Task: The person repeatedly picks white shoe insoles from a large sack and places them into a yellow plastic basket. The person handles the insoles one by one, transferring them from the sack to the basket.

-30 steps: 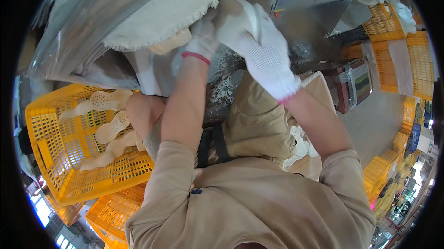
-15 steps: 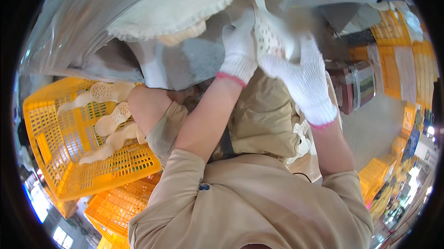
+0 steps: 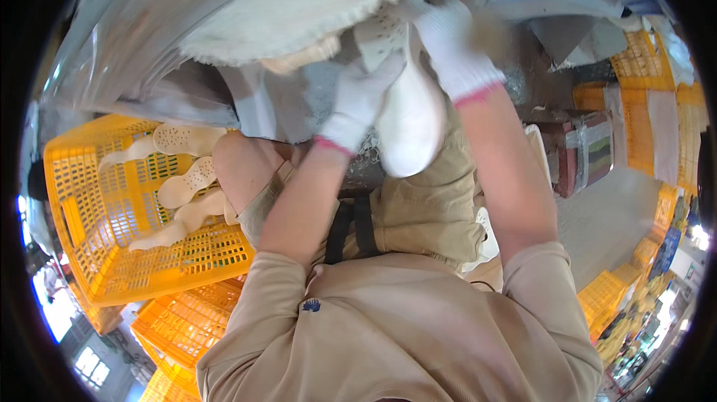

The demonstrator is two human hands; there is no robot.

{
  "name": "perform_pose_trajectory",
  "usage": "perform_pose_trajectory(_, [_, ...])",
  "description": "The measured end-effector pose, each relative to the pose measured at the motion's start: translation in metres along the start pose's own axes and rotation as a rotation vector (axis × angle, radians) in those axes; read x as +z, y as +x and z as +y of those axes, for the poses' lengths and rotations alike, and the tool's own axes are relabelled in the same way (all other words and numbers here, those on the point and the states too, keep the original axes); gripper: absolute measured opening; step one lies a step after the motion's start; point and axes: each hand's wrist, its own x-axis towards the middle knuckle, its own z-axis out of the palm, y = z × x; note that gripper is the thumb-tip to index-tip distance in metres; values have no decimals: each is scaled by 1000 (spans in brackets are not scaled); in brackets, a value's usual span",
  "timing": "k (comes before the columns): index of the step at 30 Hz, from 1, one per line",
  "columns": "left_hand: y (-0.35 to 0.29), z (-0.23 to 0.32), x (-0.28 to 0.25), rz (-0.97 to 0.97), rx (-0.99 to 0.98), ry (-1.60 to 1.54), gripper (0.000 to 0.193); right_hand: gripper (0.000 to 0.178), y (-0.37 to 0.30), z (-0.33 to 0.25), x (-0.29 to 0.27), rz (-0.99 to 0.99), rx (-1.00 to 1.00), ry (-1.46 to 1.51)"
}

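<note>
A yellow plastic crate (image 3: 112, 253) at the left holds several pale perforated insoles (image 3: 179, 191) lying loose, beside the seated worker's knee. Higher and toward the middle, a broad cream buffing wheel (image 3: 299, 6) with a fuzzy rim hangs over the work. Just below it, the left hand (image 3: 358, 100), in a white knit glove with a pink cuff, closes around the near side of a white shoe sole (image 3: 409, 122), which is held upright with its rounded end hanging down toward the lap. To the right, the gloved right hand (image 3: 452, 47) grips the sole's upper, perforated end close under the wheel. The piece looks light and somewhat bendable, probably foam or soft rubber, so it is best held at both ends with firm, spread fingers. More yellow crates (image 3: 642, 66) stand at far right.
</note>
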Motion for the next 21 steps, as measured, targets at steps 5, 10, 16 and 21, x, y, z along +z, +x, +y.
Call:
perform_pose_trajectory(5, [34,6,25,-63,-9,-431,39,40,-79,21,-34,-79,-840,-997])
perform_pose_trajectory(10, [-10,-5,-15,-372,-237,-707,62,40,-109,41,-3,-209,-490,-755])
perform_pose_trajectory(16, [-6,20,-44,-94,-126,-974,77,46,-114,-9,79,-99,-525,-631])
perform_pose_trajectory(21, [13,31,-53,275,-272,-891,46,23,-97,-9,82,-44,-564,-568])
